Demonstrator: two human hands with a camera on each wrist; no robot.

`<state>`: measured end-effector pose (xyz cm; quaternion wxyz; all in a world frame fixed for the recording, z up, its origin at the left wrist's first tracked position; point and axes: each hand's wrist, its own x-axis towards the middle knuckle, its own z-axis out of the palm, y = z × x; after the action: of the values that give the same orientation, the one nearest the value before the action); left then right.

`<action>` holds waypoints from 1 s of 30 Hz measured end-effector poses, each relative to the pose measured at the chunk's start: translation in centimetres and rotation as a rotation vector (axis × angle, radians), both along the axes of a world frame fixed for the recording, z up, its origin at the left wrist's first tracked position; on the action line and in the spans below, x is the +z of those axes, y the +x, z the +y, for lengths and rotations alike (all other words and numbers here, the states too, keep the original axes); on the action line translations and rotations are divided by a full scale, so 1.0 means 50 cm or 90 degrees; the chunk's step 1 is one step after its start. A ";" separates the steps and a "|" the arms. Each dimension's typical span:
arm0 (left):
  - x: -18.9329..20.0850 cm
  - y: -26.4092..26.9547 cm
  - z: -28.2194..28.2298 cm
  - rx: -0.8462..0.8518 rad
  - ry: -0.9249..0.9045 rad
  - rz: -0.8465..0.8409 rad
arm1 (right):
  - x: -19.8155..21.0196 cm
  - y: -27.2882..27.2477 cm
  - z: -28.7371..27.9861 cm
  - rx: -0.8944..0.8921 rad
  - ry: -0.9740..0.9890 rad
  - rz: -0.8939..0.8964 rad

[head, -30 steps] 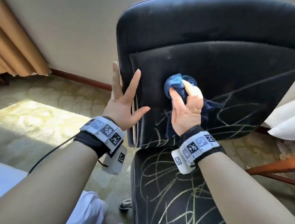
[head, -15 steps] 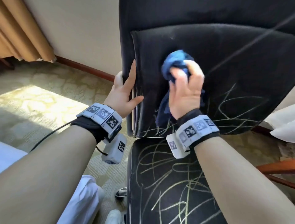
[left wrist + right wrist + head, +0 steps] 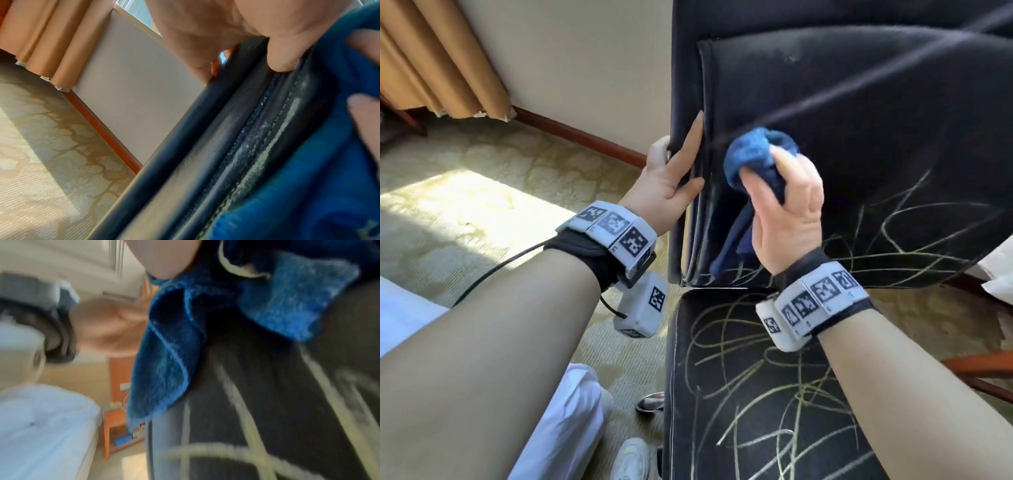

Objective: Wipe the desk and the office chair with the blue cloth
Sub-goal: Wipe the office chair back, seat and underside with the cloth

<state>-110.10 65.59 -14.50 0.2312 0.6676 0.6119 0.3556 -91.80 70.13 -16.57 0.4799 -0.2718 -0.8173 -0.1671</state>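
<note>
Nearest you, the seat (image 3: 774,394) of the office chair (image 3: 859,137) is lying under your right forearm, covered in pale yellow scribble lines. Your right hand (image 3: 787,212) is bunching the blue cloth (image 3: 753,154), fingers (image 3: 791,164) curled round it, and is pressing the wad against the lower left part of the backrest; a loose tail of cloth is hanging down toward the gap between backrest and seat. The right wrist view is blurred, showing cloth (image 3: 287,305) against scribbled black upholstery. Your left hand (image 3: 671,181) is gripping the backrest's left edge, thumb (image 3: 283,53) lying on the front by the seam, index finger lying straight up the front beside the piping, other fingers wrapped behind. Scribbles are crossing the backrest's lower right. Beyond, patterned carpet (image 3: 482,192), a wooden baseboard (image 3: 585,140) and tan curtains (image 3: 448,61) are showing.
</note>
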 end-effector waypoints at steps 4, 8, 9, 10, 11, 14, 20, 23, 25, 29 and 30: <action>-0.006 -0.010 0.005 -0.017 0.011 -0.022 | -0.032 -0.038 -0.026 -0.073 0.005 -0.075; -0.007 -0.018 0.012 -0.033 0.026 -0.005 | -0.121 0.010 -0.056 0.042 0.043 -0.364; -0.006 -0.017 0.013 -0.034 0.023 -0.002 | -0.124 0.022 -0.056 0.087 0.058 -0.419; -0.005 -0.016 0.015 -0.032 0.022 0.001 | -0.116 0.027 -0.049 0.119 0.069 -0.439; -0.004 -0.014 0.018 -0.034 0.023 0.002 | -0.098 0.027 -0.041 0.131 0.077 -0.427; 0.002 -0.007 0.025 -0.032 0.029 -0.001 | -0.028 0.012 -0.005 0.040 0.076 -0.270; 0.006 -0.003 0.038 -0.020 0.024 0.001 | -0.068 0.011 -0.005 0.005 0.059 -0.269; 0.010 0.005 0.040 -0.026 0.013 0.005 | -0.085 0.044 0.008 0.086 0.053 -0.401; 0.012 0.014 0.039 -0.019 0.023 0.027 | -0.066 0.070 0.017 0.160 0.037 -0.467; -0.020 0.041 0.029 0.036 0.073 0.021 | 0.009 0.122 0.042 0.098 -0.062 -0.251; -0.031 0.053 0.024 0.054 0.060 0.015 | 0.027 0.139 0.058 0.032 -0.116 -0.175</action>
<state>-107.43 66.81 -16.03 0.1767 0.6553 0.6252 0.3854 -84.86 73.05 -15.24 0.3410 -0.2680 -0.8936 -0.1159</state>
